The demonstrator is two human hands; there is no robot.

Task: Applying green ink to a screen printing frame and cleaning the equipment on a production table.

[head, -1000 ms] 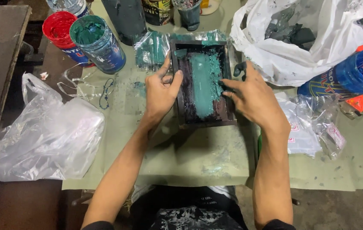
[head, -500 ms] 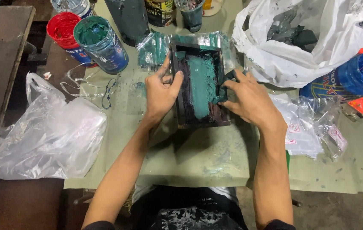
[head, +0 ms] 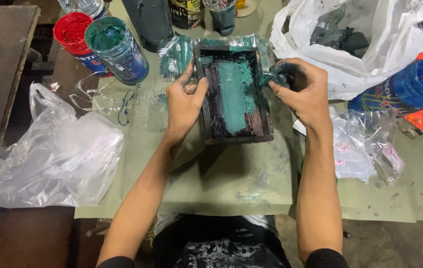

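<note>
Left hand [head: 184, 101]: fingers closed over the left wall of the tray, thumb inside against the rim, fingertips stained green.
Right hand [head: 304, 92]: fingers curled shut round a wad [head: 277, 76] of green-smeared cloth or plastic; which of the two cannot be told. The wad is at the tray's upper right corner.
Tray [head: 233, 97]: shallow dark rectangular frame, flat on the counter near its far edge, long side running away from the person. A broad patch of teal paint covers the middle of its floor; the rest is dark with purple streaks.
Film [head: 176, 54]: crumpled clear plastic smeared teal, under and behind the tray's far end.
Counter [head: 231, 183]: olive sheet with faint green smudges along the near edge.
Teal tub [head: 116, 49]: open, blue-sided, left of the tray near the far edge.
Red tub [head: 76, 33]: open, just behind and left of the teal tub, touching it.
Dark can [head: 149, 20]: tall, at the far edge, right of the tubs.
Clear bag [head: 52, 159]: large, crumpled, hanging over the counter's left edge.
White bag [head: 365, 49]: open, dark lumps inside, at the far right corner.
Blue tub [head: 410, 87]: lying on its side, right of the white bag.
Small packets [head: 365, 149]: clear wrappers, near the right forearm.
</note>
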